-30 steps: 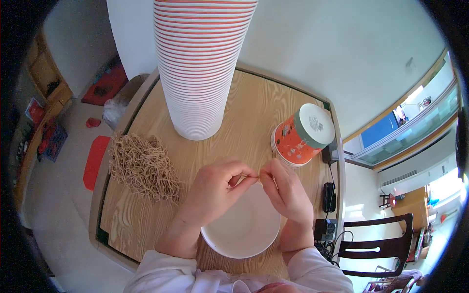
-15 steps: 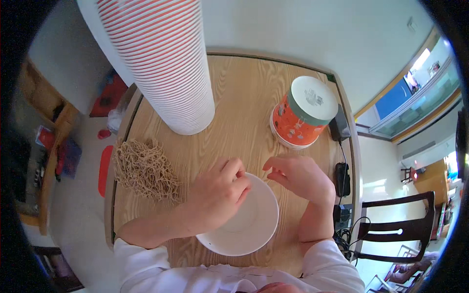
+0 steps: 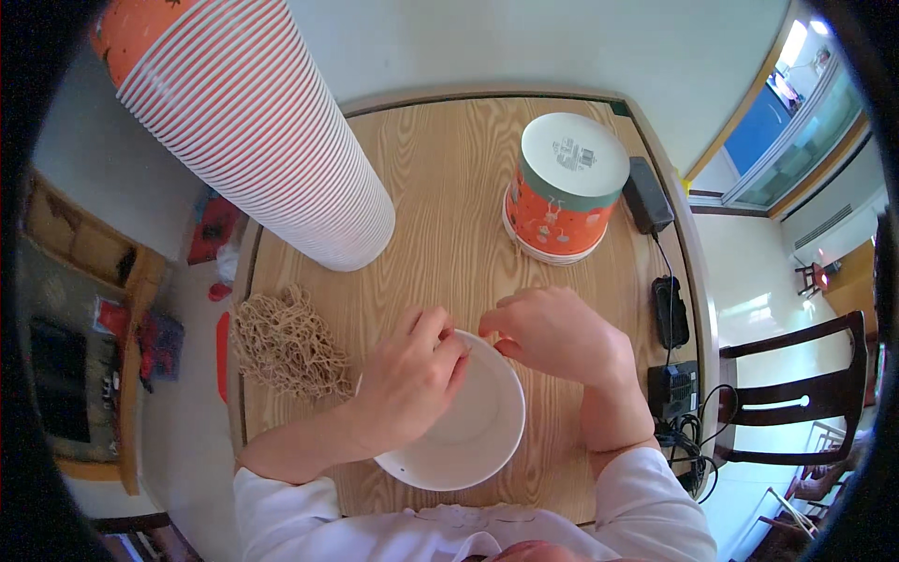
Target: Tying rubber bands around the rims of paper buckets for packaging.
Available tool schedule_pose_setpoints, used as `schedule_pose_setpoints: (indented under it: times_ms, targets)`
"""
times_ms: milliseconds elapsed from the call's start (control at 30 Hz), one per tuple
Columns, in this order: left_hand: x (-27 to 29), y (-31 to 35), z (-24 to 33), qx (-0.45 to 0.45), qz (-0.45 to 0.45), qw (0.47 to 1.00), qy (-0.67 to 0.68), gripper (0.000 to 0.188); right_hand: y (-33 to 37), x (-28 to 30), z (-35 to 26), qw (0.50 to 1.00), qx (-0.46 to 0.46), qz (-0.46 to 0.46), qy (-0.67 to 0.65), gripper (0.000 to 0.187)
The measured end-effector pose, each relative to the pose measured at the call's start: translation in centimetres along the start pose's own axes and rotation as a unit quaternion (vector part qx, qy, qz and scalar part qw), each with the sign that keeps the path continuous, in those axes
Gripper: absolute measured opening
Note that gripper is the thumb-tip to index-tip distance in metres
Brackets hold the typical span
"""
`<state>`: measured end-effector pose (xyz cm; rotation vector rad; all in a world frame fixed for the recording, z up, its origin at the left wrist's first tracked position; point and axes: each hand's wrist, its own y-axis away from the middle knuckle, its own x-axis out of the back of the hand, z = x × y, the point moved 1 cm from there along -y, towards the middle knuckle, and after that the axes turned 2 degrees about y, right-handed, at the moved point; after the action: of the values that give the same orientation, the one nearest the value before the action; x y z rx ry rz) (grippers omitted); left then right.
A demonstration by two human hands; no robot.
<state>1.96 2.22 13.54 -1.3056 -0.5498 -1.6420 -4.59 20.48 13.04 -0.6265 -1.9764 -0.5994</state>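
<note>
A white paper tub (image 3: 473, 421) stands mouth up on the table before me, with a small dark spot near its rim at the near left. My left hand (image 3: 412, 379) reaches over the tub, thumb and fingers pinched on its far rim. Just right of that, my right hand (image 3: 562, 339) is held with curled fingers close to the same rim; anything between its fingertips is too small to make out. Left of the tub lies a tangled heap of beige string (image 3: 290, 345).
A tall stack of nested paper tubs (image 3: 281, 159) rises at the far left. An upside-down orange and green tub (image 3: 562, 220) sits at the far right. Along the right edge are black power adapters (image 3: 648, 195) and cables (image 3: 688, 436). A dark wooden chair (image 3: 791, 393) stands beyond.
My right hand has come slightly nearer to my left hand at the far rim. The whole view has shifted and tilted a little; the left hand keeps its place on the tub.
</note>
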Motion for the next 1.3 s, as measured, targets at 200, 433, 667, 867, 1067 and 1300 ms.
schedule_pose_setpoints:
  times_ms: [200,433,667,867,1067,1300]
  targets:
    - [0.0,-0.1,0.2,0.006,-0.013,1.000,0.003,0.012,-0.3,-0.1,-0.1,1.000,-0.007,-0.008,0.008,0.014]
    - [-0.1,-0.6,0.4,0.007,0.010,1.000,0.027,0.013,0.0,0.3,-0.4,1.000,0.006,0.020,-0.023,0.023]
    - [0.0,-0.4,0.6,0.040,0.016,0.998,0.045,0.008,0.1,0.6,-0.3,0.999,0.022,0.032,-0.021,0.025]
    - [1.3,-0.1,-1.0,0.152,0.012,0.931,0.332,0.006,0.7,1.8,-1.4,0.939,0.160,0.218,-0.214,0.027]
    - [1.2,-0.5,-2.7,0.209,-0.058,0.765,0.607,0.008,0.8,2.3,-1.0,0.935,0.179,0.236,-0.194,0.023]
    - [1.5,-0.2,-3.5,0.206,-0.044,0.768,0.604,0.011,-0.4,1.7,-2.1,0.947,0.147,0.240,-0.156,0.017]
